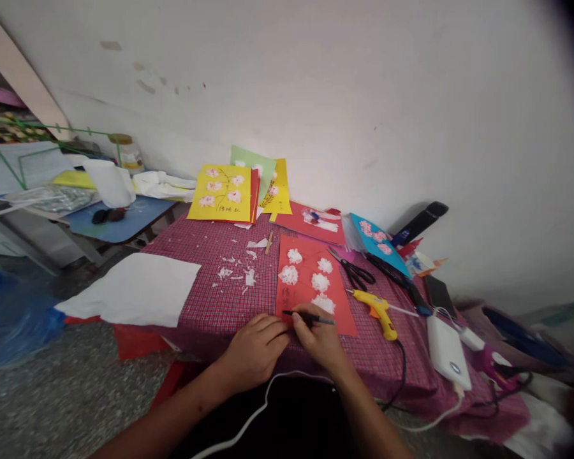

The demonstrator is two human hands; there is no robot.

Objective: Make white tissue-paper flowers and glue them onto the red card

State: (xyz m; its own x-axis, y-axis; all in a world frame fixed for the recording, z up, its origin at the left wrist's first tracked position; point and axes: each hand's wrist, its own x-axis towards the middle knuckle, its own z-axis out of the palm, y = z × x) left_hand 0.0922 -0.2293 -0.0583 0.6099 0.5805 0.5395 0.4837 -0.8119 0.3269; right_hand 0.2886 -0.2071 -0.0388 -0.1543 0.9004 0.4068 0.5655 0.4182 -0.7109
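Note:
A black pen point(316, 317) is gripped between the fingers and thumb of my right hand point(319, 341). Its tip touches the lower left of a red sheet of paper point(347, 322), just under some dark handwritten characters point(286, 296). Several white crumpled-paper flowers point(320, 282) are stuck on this sheet, and faint dark lines run between them. My left hand point(261, 347) rests at the sheet's lower left corner and the table edge, fingers lying down and slightly bent, with nothing visible in them.
Yellow glue gun point(375, 307) and black scissors point(356, 273) lie right of the sheet. White paper scraps point(239, 271) and a large white sheet point(138, 288) are leftward. Finished-looking flower cards point(220, 191) lean behind. A white power bank point(447, 350) with cables sits at right.

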